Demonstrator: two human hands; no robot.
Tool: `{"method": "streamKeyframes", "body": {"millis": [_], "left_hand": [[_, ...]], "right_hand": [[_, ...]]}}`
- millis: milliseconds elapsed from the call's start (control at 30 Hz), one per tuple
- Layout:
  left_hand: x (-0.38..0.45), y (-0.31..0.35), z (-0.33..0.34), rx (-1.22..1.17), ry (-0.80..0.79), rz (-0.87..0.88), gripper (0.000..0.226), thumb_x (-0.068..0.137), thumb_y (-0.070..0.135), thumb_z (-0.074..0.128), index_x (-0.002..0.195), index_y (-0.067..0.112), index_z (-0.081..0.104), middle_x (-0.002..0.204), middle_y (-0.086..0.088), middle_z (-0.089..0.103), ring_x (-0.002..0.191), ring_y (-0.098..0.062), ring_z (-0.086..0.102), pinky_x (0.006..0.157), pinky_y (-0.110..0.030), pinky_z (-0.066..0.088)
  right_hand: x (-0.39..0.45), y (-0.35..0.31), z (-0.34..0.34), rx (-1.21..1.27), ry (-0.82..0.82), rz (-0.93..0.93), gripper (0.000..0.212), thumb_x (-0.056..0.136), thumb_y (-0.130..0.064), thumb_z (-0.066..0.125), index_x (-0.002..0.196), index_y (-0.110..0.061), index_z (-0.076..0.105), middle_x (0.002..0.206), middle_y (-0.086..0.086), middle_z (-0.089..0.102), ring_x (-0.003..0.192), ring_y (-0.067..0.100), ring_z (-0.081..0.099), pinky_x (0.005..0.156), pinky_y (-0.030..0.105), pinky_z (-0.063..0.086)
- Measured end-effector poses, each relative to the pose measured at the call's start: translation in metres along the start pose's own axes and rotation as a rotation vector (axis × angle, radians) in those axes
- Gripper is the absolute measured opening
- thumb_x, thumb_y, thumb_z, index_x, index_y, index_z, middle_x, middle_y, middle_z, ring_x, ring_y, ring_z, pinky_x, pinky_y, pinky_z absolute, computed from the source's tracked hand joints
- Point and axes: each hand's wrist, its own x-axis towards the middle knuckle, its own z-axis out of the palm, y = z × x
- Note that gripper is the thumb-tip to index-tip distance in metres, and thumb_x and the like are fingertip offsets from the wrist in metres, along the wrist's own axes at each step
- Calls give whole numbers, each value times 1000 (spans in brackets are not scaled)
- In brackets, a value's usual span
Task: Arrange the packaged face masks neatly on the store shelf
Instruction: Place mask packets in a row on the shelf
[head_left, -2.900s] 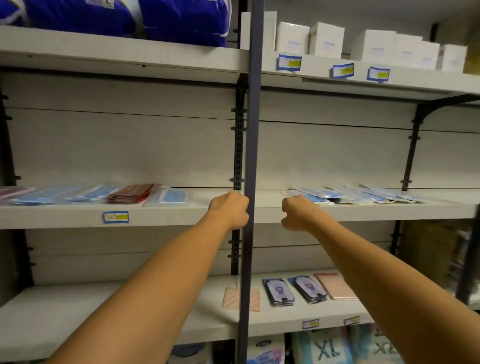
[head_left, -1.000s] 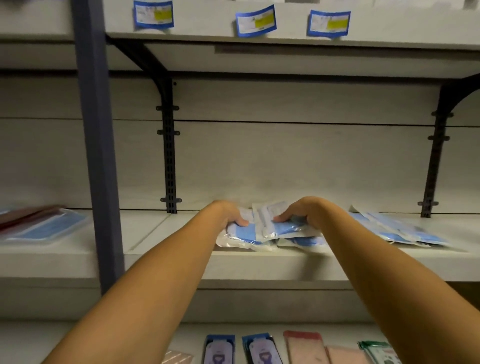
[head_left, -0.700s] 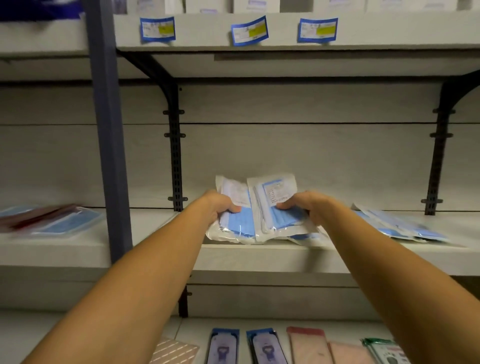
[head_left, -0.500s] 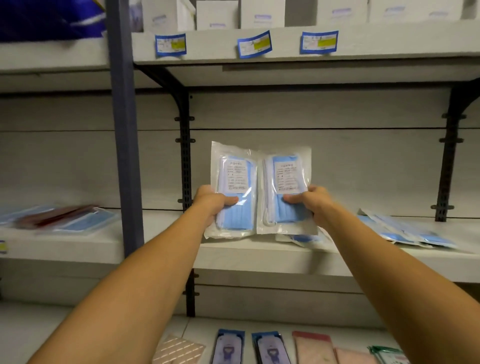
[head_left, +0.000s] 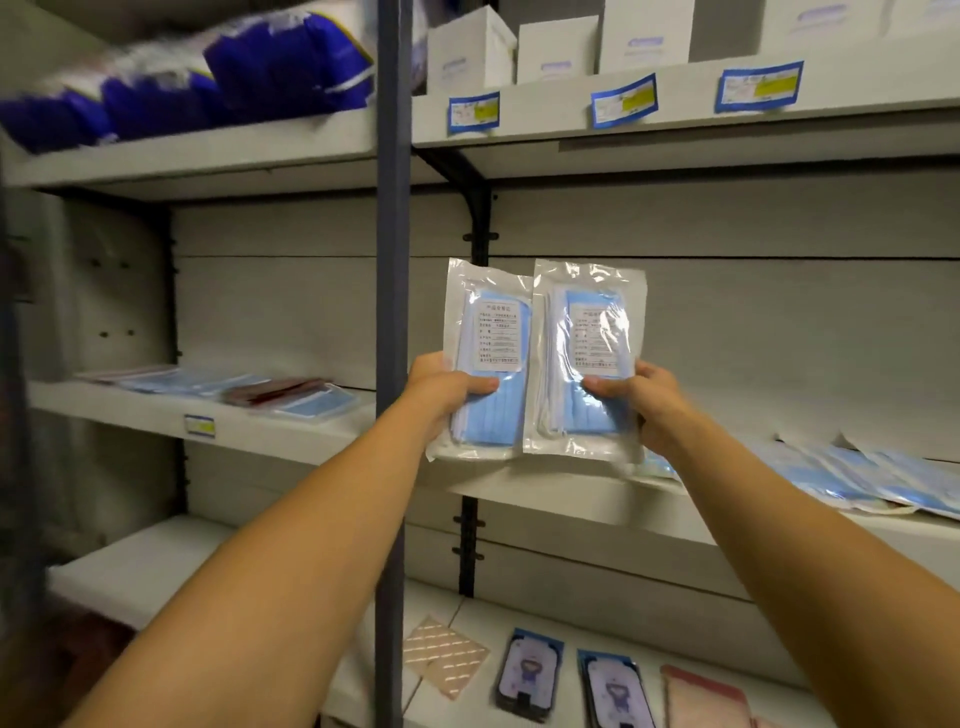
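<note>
Mask packs: two clear packets of blue face masks held upright side by side at the centre of the frame, in front of the grey back panel, their inner edges slightly overlapping.
Left pack: white printed label facing the camera, gripped low on its outer edge; the print is too small to read.
Right pack: same label, glare across the plastic, its left edge lying over the neighbouring packet.
Left hand: fingers curled behind the left pack, thumb pressed across its front.
Right hand: wrapped round the right pack the same way, thumb on the front near the bottom of the label.
Middle shelf: runs just below the raised packets, across the centre right of the frame.
Loose masks: more blue packets lying flat and overlapping on that shelf, at the right edge.
Left bay masks: blue and reddish packets in a flat row on the shelf at centre left, blurred.
Upright post: dark grey, dividing the two bays, just left of the left hand.
Top shelf: white boxes at upper right above blue-and-yellow price tags; bulky blue bags at upper left.
Bottom shelf: dark packets with a cartoon figure and pinkish packets lying flat at lower centre.
</note>
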Motion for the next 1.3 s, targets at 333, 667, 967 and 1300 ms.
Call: {"method": "streamKeyframes", "body": {"millis": [333,667,967,1300], "left_hand": [[-18,3,-108,19,39,-1,35,74,8,86,99,17,62,103,-1,70,91,-20,66,65,-33,56],[-23,-6,-260,55,75,-47,30,80,6,79,103,14,61,98,-3,67,86,-19,64,62,-32,55],[-1,-23,-355,25,85,-44,36,78,9,83,108,13,63,100,-2,68,93,-22,66,68,-34,57],[85,-32,-377,-43,67,7,37,76,2,82,109,7,66,102,-7,71,90,-24,69,75,-40,61]], "right_hand": [[-23,-7,98,37,-90,4,48,70,-5,86,113,-13,65,109,5,75,102,29,71,91,48,58],[-58,-3,229,18,-45,-32,50,72,-13,86,115,-17,62,116,3,69,110,28,65,94,51,55],[-70,3,321,-9,-11,-79,45,73,-11,86,111,-18,64,112,-1,71,106,22,68,90,46,59],[-15,-14,371,-39,38,-173,36,77,-10,84,105,-20,63,106,-4,70,96,16,68,73,34,58]]}}
